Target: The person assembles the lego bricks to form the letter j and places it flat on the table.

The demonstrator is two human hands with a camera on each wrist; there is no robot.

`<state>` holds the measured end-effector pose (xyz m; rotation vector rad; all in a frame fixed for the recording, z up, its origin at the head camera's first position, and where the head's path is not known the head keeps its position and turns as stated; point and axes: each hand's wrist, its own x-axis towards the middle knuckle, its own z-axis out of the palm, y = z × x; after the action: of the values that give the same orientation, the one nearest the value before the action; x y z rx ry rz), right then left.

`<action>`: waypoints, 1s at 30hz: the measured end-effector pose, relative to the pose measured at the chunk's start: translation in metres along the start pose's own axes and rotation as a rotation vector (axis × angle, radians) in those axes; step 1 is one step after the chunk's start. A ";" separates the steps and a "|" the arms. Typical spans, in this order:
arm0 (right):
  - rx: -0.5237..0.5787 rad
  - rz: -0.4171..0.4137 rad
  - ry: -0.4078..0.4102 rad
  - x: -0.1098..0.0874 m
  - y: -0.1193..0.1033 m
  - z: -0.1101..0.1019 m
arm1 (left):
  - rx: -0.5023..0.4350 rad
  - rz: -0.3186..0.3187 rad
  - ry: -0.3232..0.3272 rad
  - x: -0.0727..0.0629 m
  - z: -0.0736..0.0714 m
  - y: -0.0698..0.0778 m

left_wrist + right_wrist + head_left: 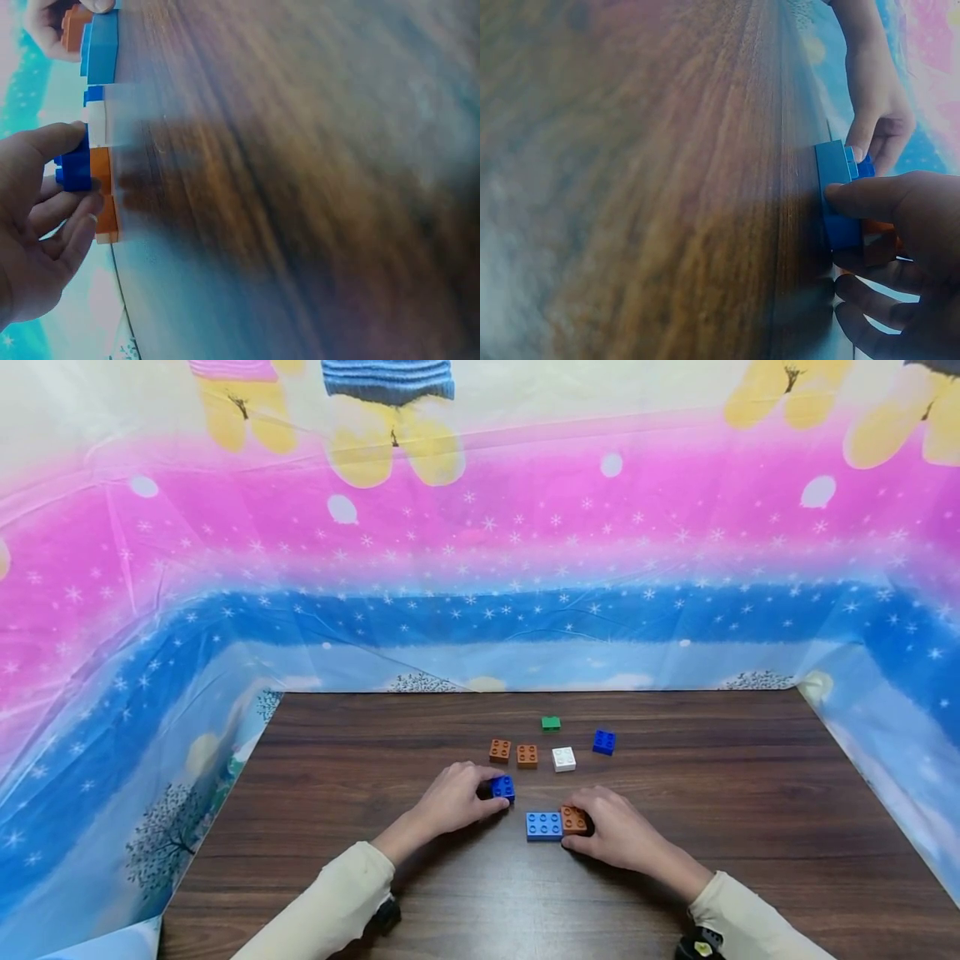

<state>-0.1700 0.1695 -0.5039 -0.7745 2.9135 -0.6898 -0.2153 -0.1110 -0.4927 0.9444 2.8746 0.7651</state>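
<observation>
My left hand (452, 799) pinches a dark blue square brick (502, 788) between thumb and fingers; in the left wrist view this brick (76, 166) appears lifted off the table. To its right, my right hand (617, 827) grips an orange square brick (573, 819), which sits on the right end of a longer light blue brick (543, 826). The right wrist view shows the thumb against the side of the light blue brick (834, 163). Beyond the hands lie two more orange bricks (500, 751), a white brick (564, 759), another dark blue brick (603, 742) and a small green brick (551, 723).
The dark wooden table (337, 743) carries all the bricks. A printed pink and blue cloth (480, 560) hangs behind it and along both sides. Dark devices are strapped at both wrists, under cream sleeves (330, 893).
</observation>
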 end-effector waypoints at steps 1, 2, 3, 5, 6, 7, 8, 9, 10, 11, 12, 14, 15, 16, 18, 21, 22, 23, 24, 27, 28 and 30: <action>0.000 -0.001 0.000 0.000 0.000 0.000 | -0.024 0.003 -0.001 0.000 -0.001 0.000; 0.001 -0.001 -0.001 0.000 0.000 0.000 | -0.047 0.006 -0.002 0.000 -0.001 0.001; 0.000 -0.001 0.000 0.000 0.000 0.000 | -0.071 0.009 -0.003 0.000 -0.001 0.001; -0.001 0.000 0.001 0.000 0.000 0.001 | -0.111 0.003 -0.008 -0.001 -0.002 0.003; 0.000 0.001 0.000 0.000 0.000 0.001 | -0.123 0.001 -0.009 -0.001 -0.002 0.003; -0.001 0.003 0.000 0.000 0.000 0.001 | -0.133 -0.003 -0.011 -0.002 -0.002 0.004; -0.001 0.006 -0.001 0.000 0.000 0.001 | -0.138 -0.005 -0.013 -0.003 -0.001 0.005; -0.001 0.010 -0.002 0.000 0.000 0.001 | -0.144 -0.011 -0.016 -0.004 -0.001 0.006; -0.002 0.014 -0.003 0.000 0.000 0.001 | -0.149 -0.014 -0.019 -0.005 -0.001 0.007; -0.003 0.019 -0.003 0.000 0.000 0.001 | -0.153 -0.015 -0.021 -0.005 -0.001 0.008; -0.002 0.024 -0.004 0.000 0.000 0.001 | -0.160 -0.013 -0.023 -0.006 -0.001 0.009; 0.001 0.032 -0.006 0.000 -0.001 0.001 | -0.177 -0.008 -0.030 -0.007 -0.002 0.010; 0.003 0.035 -0.006 0.000 -0.001 0.001 | -0.188 -0.002 -0.032 -0.007 -0.002 0.011; 0.003 0.035 -0.005 0.000 -0.001 0.001 | -0.196 0.007 -0.035 -0.008 -0.002 0.012; 0.003 0.034 -0.005 0.000 -0.001 0.000 | -0.207 0.027 -0.039 -0.009 -0.003 0.013; 0.003 0.026 -0.001 0.000 -0.001 0.000 | -0.203 0.059 -0.045 -0.010 -0.003 0.016; 0.004 0.022 0.002 0.000 -0.001 0.000 | -0.200 0.070 -0.047 -0.011 -0.003 0.017; 0.006 0.018 0.004 0.000 0.000 0.001 | -0.196 0.082 -0.047 -0.011 -0.003 0.018; 0.006 0.011 0.008 0.000 0.000 0.001 | -0.193 0.092 -0.049 -0.011 -0.002 0.018; 0.008 -0.003 0.018 -0.001 0.001 0.001 | -0.185 0.123 -0.051 -0.011 -0.001 0.019; 0.006 -0.007 0.020 -0.001 0.001 0.001 | -0.178 0.132 -0.052 -0.011 0.000 0.019; 0.001 -0.014 0.023 -0.001 0.002 0.002 | -0.166 0.142 -0.057 -0.011 0.000 0.020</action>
<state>-0.1698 0.1704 -0.5061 -0.7923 2.9307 -0.7064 -0.1949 -0.1035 -0.4854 1.1368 2.6688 0.9534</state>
